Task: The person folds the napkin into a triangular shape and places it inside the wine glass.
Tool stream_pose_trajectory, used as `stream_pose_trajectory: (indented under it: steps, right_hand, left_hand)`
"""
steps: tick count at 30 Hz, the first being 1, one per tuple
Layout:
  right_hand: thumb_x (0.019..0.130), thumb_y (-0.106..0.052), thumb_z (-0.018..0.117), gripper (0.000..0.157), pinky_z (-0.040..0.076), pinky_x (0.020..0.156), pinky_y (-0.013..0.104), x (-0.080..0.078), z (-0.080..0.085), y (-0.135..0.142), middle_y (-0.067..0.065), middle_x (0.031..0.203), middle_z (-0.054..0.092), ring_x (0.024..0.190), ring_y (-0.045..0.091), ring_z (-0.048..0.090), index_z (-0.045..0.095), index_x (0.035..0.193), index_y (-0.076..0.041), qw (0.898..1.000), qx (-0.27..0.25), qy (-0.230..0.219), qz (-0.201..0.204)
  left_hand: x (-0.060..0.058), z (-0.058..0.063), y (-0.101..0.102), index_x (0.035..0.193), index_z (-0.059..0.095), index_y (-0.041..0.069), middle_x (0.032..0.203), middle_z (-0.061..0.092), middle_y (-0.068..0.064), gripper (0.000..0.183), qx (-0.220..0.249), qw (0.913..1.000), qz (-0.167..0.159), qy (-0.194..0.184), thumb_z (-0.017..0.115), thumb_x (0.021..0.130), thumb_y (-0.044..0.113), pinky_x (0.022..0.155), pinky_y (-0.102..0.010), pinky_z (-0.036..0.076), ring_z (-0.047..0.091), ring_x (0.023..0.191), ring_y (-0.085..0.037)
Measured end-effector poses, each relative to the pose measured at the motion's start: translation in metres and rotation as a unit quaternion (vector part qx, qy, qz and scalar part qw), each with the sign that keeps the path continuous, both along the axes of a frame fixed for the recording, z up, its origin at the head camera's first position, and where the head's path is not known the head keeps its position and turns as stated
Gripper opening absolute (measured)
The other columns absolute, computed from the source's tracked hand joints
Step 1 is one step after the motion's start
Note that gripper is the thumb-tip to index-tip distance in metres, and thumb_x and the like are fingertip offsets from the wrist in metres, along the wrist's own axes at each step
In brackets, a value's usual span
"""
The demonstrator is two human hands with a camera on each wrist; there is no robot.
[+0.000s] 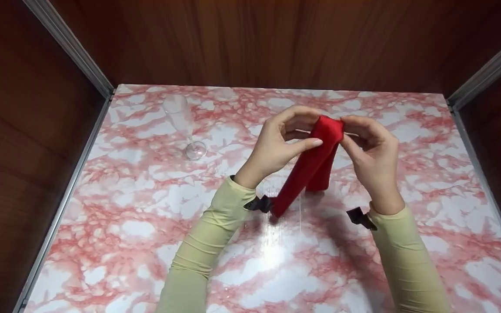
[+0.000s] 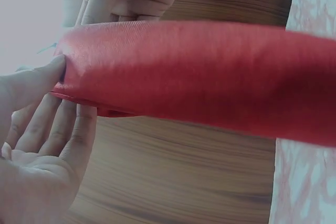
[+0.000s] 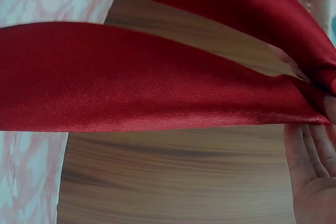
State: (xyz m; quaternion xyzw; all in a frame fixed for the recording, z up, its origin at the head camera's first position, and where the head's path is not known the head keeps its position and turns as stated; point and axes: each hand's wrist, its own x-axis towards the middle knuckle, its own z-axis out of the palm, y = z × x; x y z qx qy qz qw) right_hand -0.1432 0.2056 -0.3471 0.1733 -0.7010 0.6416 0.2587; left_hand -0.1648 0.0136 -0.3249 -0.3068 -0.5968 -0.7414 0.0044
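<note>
A long strip of folded red satin cloth [image 1: 299,174] hangs bent over at its top, its two ends trailing down towards the table. My left hand [image 1: 278,141] pinches the fold from the left, thumb on the near face and fingers behind. From the other side, my right hand [image 1: 374,150] pinches the same bend between thumb and fingertips. In the left wrist view the cloth [image 2: 199,72] spreads broad and smooth away from the thumb. Two separate lengths of the cloth [image 3: 147,82] run towards the fingers in the right wrist view.
An upright clear champagne flute [image 1: 181,119] stands at the back left of the red-and-white marbled table [image 1: 137,228]. Dark wood panels [image 1: 250,43] with metal corner strips enclose the back and sides. A small black camera [image 1: 360,217] sits at each sleeve cuff.
</note>
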Motion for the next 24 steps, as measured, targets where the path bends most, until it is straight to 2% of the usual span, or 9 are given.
stream_pose_trajectory:
  steps: [3, 9, 16, 24]
  right_hand:
    - [0.08, 0.017, 0.065, 0.03, 0.053, 0.081, 0.027, -0.002, 0.0, 0.0, 0.017, 0.099, 0.069, 0.09, 0.021, 0.067, 0.064, 0.11, 0.012, 1.0, -0.019, -0.007, 0.015]
    - [0.082, 0.017, 0.062, 0.029, 0.054, 0.077, 0.025, -0.006, 0.003, -0.002, 0.017, 0.1, 0.068, 0.089, 0.022, 0.067, 0.066, 0.11, 0.011, 0.998, -0.052, -0.014, 0.033]
    - [0.082, 0.016, 0.063, 0.025, 0.054, 0.072, 0.024, -0.007, 0.013, -0.008, 0.018, 0.095, 0.068, 0.084, 0.024, 0.068, 0.066, 0.106, 0.012, 0.994, -0.094, -0.018, 0.056]
    - [0.083, 0.017, 0.061, 0.028, 0.055, 0.075, 0.027, -0.005, 0.019, -0.01, 0.02, 0.101, 0.067, 0.087, 0.026, 0.067, 0.063, 0.11, 0.013, 0.994, -0.075, -0.011, 0.082]
  left_hand:
    - [0.003, 0.003, 0.0, 0.113, 0.059, -0.008, 0.102, 0.068, -0.012, 0.039, 0.002, 0.9998, 0.014, -0.012, 0.075, 0.077, -0.009, 0.08, -0.041, 0.054, 0.065, 0.09, -0.022]
    - [0.009, 0.009, 0.004, 0.11, 0.061, -0.008, 0.1, 0.067, -0.012, 0.038, 0.031, 0.9984, 0.048, -0.004, 0.076, 0.075, -0.01, 0.077, -0.041, 0.055, 0.065, 0.088, -0.021]
    - [0.014, 0.015, 0.009, 0.106, 0.061, -0.011, 0.094, 0.068, -0.015, 0.035, 0.086, 0.9924, 0.082, 0.031, 0.074, 0.074, -0.013, 0.075, -0.044, 0.056, 0.065, 0.086, -0.024]
    - [0.017, 0.012, 0.011, 0.105, 0.06, -0.012, 0.091, 0.067, -0.016, 0.035, 0.105, 0.9865, 0.114, 0.051, 0.074, 0.073, -0.015, 0.072, -0.046, 0.056, 0.065, 0.083, -0.024]
